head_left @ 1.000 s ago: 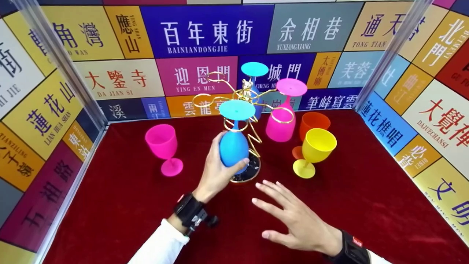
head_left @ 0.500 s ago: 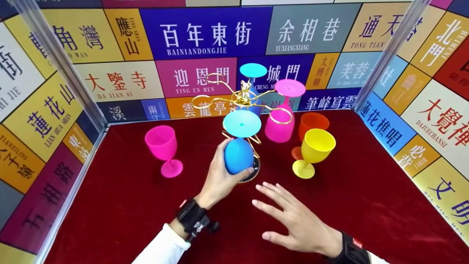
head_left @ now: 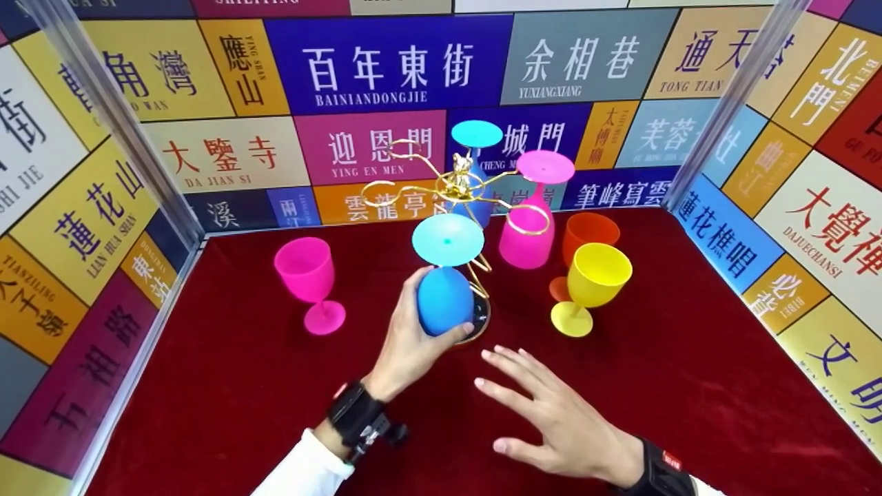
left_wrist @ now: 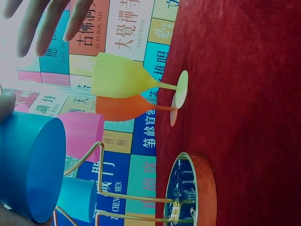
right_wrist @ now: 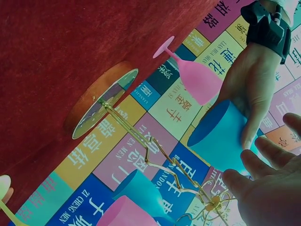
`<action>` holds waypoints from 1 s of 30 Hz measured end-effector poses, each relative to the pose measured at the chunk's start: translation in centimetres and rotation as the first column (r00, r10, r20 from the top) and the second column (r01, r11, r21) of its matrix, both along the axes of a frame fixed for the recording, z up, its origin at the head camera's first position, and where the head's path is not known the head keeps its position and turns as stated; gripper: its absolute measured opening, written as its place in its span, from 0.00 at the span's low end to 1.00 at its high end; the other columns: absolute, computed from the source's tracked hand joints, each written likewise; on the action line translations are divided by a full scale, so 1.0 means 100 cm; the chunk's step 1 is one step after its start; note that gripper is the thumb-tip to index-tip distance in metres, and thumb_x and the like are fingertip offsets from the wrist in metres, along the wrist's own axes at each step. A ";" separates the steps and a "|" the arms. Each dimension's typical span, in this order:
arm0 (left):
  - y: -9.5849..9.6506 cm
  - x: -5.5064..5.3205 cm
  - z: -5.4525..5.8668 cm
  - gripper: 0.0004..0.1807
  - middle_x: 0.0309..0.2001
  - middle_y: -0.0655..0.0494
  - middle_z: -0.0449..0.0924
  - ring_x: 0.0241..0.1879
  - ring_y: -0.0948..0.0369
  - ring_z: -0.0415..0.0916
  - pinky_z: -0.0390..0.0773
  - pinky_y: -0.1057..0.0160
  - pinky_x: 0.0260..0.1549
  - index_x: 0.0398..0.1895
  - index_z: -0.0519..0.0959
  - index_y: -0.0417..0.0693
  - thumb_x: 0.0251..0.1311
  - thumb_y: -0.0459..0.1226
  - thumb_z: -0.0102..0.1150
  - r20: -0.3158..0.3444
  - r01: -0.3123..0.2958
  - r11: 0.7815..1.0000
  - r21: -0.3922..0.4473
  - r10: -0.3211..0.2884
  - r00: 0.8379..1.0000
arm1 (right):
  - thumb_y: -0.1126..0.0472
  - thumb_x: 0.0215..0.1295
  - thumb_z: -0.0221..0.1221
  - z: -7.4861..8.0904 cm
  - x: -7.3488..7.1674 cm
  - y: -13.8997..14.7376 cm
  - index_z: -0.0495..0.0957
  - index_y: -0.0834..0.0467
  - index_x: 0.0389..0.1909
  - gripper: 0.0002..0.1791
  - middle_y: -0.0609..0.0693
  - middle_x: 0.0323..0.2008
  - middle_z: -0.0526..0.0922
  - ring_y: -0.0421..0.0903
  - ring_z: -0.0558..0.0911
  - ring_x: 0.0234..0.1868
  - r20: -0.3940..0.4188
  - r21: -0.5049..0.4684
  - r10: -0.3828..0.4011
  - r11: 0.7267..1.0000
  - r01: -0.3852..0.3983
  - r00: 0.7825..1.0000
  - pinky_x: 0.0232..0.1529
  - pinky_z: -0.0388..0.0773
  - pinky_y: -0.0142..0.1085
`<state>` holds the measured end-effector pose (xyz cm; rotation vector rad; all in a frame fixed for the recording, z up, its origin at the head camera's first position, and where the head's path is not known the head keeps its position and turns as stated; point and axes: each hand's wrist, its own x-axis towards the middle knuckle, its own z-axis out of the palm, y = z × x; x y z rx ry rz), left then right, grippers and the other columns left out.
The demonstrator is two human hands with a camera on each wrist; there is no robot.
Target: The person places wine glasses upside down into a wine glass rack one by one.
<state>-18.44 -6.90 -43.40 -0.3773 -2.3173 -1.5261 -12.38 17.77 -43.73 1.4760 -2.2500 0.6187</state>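
My left hand grips a blue goblet around its bowl. The goblet is upside down, its light-blue foot on top and its mouth facing the table, just in front of the gold wire rack. The foot covers the rack's near ring, so I cannot tell whether the stem is inside it. Another blue goblet and a pink goblet hang inverted from the rack's far and right arms. My right hand hovers at the front right, fingers spread, holding nothing. The left wrist view shows the held bowl close up.
A pink goblet stands upright at left. At right stand a yellow goblet and, behind it, an orange one. The rack's round dark base rests on the red cloth. Printed panels enclose the back and sides.
The left hand has lowered the blue goblet and brought it nearer to me, then shifted slightly left; its foot, earlier above the near ring, now covers it. The right hand stays almost still.
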 end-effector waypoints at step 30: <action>-0.026 0.098 0.013 0.47 0.75 0.38 0.56 0.73 0.36 0.52 0.43 0.43 0.76 0.72 0.63 0.38 0.56 0.57 0.64 -0.507 -0.080 0.939 -0.334 -0.107 0.855 | 0.43 0.62 0.63 0.006 0.002 0.002 0.68 0.58 0.69 0.38 0.63 0.71 0.64 0.61 0.63 0.72 -0.039 -0.074 0.026 0.997 -0.029 0.999 0.79 0.46 0.43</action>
